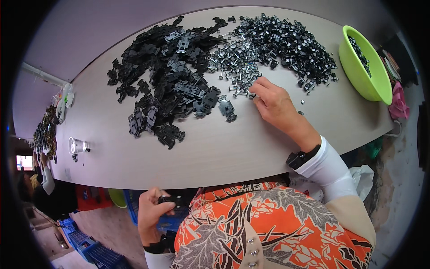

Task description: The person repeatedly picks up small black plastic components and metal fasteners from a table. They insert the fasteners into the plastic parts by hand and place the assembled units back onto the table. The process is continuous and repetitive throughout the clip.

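My left hand [152, 208] is closed around a black toy car chassis [172, 201], held just off the table's near edge. On the table, my right hand [274, 102] pinches at the front of a heap of silver wheel axles [235, 60]; a small axle end shows at its fingertips. Behind and to the right of these spreads a heap of black wheels [286, 42]. To the left lies a large pile of black and dark grey chassis [165, 85]. One grey chassis [226, 108] rests apart, left of my right hand.
A lime green bowl [376, 87] with black parts in it stands at the table's right edge. A clear plastic cup [78, 145] is on the left. Further left, another person's hand [44, 159] is by a separate pile [45, 127]. Blue crates [92, 246] stand below.
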A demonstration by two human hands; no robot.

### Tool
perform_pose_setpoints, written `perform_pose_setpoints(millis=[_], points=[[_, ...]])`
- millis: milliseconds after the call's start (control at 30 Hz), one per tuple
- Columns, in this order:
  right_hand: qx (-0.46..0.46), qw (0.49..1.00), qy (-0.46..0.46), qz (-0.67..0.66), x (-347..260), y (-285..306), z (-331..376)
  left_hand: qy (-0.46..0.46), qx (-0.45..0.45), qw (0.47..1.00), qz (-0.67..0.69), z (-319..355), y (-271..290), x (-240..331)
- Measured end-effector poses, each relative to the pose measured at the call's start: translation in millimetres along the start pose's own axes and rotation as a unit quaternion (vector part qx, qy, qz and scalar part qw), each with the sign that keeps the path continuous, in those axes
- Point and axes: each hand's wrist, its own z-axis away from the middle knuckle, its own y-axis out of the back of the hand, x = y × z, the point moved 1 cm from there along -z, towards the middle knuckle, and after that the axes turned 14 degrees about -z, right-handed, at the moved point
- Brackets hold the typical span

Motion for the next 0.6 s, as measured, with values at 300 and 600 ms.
perform_pose_setpoints(millis=[300,600], points=[[-0.087,0.989,-0.110,-0.056,-14.6,17.0,17.6,-0.004,0.059,0.978,-0.198,14.7,14.0,-12.2],[-0.034,0.991,-0.128,-0.032,-24.1,24.2,29.3,-0.366,0.102,0.803,-0.458,-91.2,-100.2,115.5]])
